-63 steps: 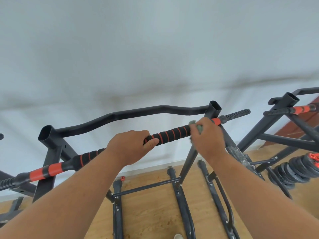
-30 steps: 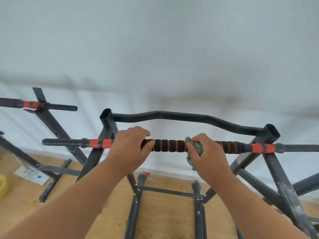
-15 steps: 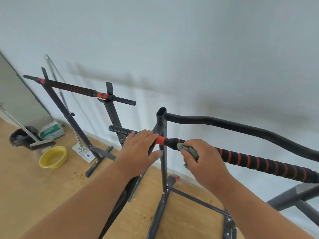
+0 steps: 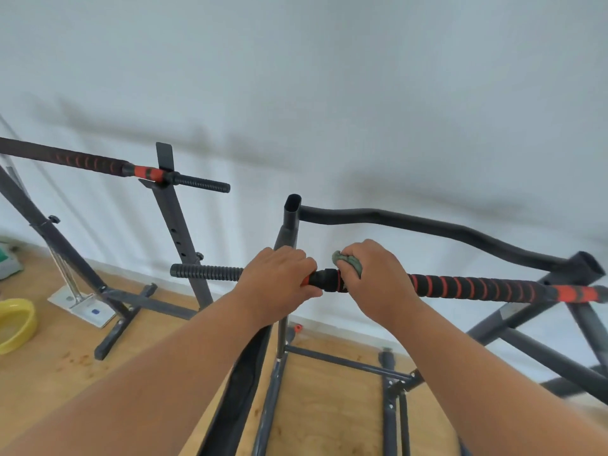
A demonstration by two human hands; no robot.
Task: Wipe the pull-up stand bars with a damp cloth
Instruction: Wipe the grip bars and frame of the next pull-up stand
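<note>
A black pull-up stand carries a straight bar with black and orange foam grips, and a curved black bar runs behind it. My left hand grips the straight bar beside the stand's left upright. Just right of it, my right hand holds a grey-green cloth wrapped over the bar. The bar's ribbed black end sticks out to the left past my left hand.
A second stand with its own orange-and-black bar stands to the left by the white wall. A yellow basin sits on the wooden floor at the far left. Black base rails lie below my arms.
My right hand has slid the cloth leftward along the bar, from near its right end to beside the left upright. My left hand moved left along the bar too. The view has swung.
</note>
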